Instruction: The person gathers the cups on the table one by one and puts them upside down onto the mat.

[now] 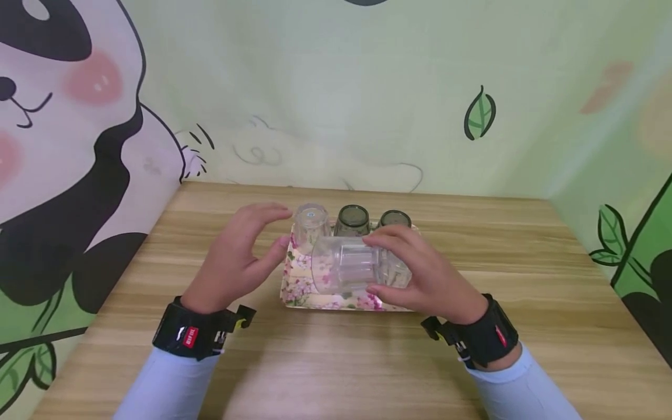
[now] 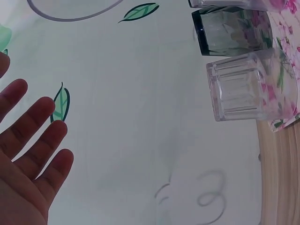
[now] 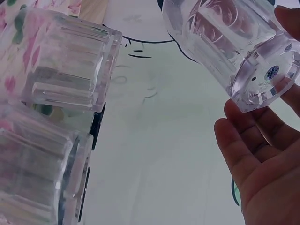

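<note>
My right hand (image 1: pixel 415 271) grips a clear plastic-looking cup (image 1: pixel 349 265) by its base, thumb and fingers on opposite sides. This cup lies sideways in the air over the floral tray (image 1: pixel 310 300), its mouth facing left. In the right wrist view a small round mark shows on the base of the held cup (image 3: pixel 225 42). My left hand (image 1: pixel 238 251) is held with fingers spread, beside an upside-down clear cup (image 1: pixel 311 227) at the tray's back left corner. The left wrist view shows that hand (image 2: pixel 28 150) with nothing in it.
Two dark grey cups (image 1: pixel 353 219) stand upside down along the back of the tray. Another clear cup (image 1: pixel 395 273) stands at its front right, partly hidden by my right hand. The tray lies on a wood-grain table (image 1: pixel 325 361), with a printed cloth wall (image 1: pixel 315 116) behind.
</note>
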The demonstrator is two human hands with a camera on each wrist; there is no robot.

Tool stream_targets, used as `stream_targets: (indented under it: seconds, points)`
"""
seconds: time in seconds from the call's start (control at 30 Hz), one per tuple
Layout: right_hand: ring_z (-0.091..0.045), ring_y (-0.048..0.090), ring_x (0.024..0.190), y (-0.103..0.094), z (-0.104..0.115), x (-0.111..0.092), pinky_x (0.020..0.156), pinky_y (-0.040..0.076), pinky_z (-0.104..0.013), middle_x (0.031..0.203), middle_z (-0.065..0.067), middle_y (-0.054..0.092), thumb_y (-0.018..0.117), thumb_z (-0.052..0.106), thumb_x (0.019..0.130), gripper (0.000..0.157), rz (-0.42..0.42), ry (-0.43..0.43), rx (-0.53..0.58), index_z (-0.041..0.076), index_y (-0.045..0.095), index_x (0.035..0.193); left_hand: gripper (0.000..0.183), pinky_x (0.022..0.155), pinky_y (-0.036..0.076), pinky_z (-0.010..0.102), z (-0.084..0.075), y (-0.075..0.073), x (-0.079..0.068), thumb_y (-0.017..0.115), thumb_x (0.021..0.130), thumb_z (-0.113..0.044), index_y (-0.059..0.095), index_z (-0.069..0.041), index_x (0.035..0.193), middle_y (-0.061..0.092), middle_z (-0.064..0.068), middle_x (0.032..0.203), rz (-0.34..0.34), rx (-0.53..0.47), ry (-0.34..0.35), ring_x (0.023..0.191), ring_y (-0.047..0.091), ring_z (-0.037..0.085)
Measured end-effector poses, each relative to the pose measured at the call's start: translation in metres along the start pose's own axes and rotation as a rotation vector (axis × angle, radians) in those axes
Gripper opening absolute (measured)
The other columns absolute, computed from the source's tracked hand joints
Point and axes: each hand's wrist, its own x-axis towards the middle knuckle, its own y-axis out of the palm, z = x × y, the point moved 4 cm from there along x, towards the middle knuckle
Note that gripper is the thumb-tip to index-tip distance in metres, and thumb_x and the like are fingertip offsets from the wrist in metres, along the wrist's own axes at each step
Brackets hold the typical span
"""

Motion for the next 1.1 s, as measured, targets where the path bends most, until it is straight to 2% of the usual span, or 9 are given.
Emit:
stream_targets:
  seconds: [0.2, 0.3, 0.43, 0.57, 0.67, 0.83, 1.1]
  points:
    - [-0.028, 0.057, 0.118, 0.003, 0.002, 0.007, 0.090, 0.059, -0.049, 0.130, -0.018, 0.061, 0.084, 0.026, 0.076, 0.068, 0.011, -0.044, -0.030, 0.007, 0.057, 0.136, 0.038, 0.107, 0.050, 0.059, 0.000, 0.003, 0.003, 0.066, 0.092, -0.015, 0.063, -0.005, 0.128, 0.066, 0.018, 0.131, 0.027, 0.003, -0.027, 0.127, 0.055, 0.032]
    - [-0.027, 0.058, 0.118, 0.007, 0.003, 0.013, 0.091, 0.060, -0.048, 0.131, -0.018, 0.062, 0.084, 0.028, 0.077, 0.070, 0.028, -0.047, -0.039, 0.008, 0.056, 0.137, 0.039, 0.109, 0.050, 0.058, 0.001, 0.004, 0.003, 0.067, 0.093, -0.019, 0.062, -0.007, 0.130, 0.064, 0.017, 0.135, 0.071, -0.004, -0.049, 0.130, 0.054, 0.031]
    - [-0.027, 0.056, 0.120, 0.014, 0.003, 0.020, 0.098, 0.058, -0.051, 0.135, -0.019, 0.059, 0.083, 0.029, 0.078, 0.085, 0.078, -0.004, -0.016, 0.005, 0.042, 0.149, 0.043, 0.110, 0.050, 0.059, 0.001, 0.005, 0.003, 0.066, 0.095, -0.025, 0.059, -0.010, 0.135, 0.060, 0.016, 0.140, 0.135, -0.013, -0.077, 0.133, 0.052, 0.030]
    - [-0.027, 0.055, 0.124, 0.020, 0.001, 0.027, 0.106, 0.055, -0.052, 0.141, -0.021, 0.054, 0.083, 0.028, 0.079, 0.095, 0.111, 0.031, 0.040, 0.003, 0.029, 0.154, 0.045, 0.112, 0.048, 0.060, 0.002, 0.004, 0.002, 0.063, 0.097, -0.028, 0.057, -0.009, 0.138, 0.058, 0.017, 0.143, 0.161, 0.001, -0.102, 0.134, 0.051, 0.031]
    - [-0.026, 0.055, 0.127, 0.025, 0.000, 0.033, 0.110, 0.053, -0.050, 0.143, -0.020, 0.054, 0.082, 0.030, 0.080, 0.091, 0.120, 0.038, 0.064, 0.003, 0.032, 0.151, 0.046, 0.113, 0.047, 0.061, 0.005, 0.003, 0.001, 0.061, 0.099, -0.029, 0.055, -0.009, 0.140, 0.056, 0.018, 0.145, 0.165, 0.021, -0.140, 0.136, 0.049, 0.032]
    - [-0.023, 0.055, 0.126, 0.032, -0.002, 0.039, 0.110, 0.053, -0.047, 0.141, -0.018, 0.056, 0.080, 0.035, 0.082, 0.083, 0.139, 0.049, 0.036, 0.003, 0.039, 0.147, 0.046, 0.114, 0.045, 0.062, 0.010, 0.001, -0.001, 0.056, 0.102, -0.033, 0.053, -0.009, 0.141, 0.054, 0.017, 0.147, 0.167, 0.048, -0.200, 0.138, 0.047, 0.032]
    - [-0.023, 0.054, 0.125, 0.041, -0.001, 0.044, 0.109, 0.053, -0.047, 0.139, -0.018, 0.057, 0.078, 0.034, 0.084, 0.078, 0.165, 0.060, 0.010, 0.002, 0.043, 0.145, 0.046, 0.114, 0.045, 0.063, 0.009, -0.002, 0.001, 0.056, 0.102, -0.035, 0.055, -0.008, 0.139, 0.055, 0.017, 0.147, 0.152, 0.058, -0.206, 0.138, 0.047, 0.033]
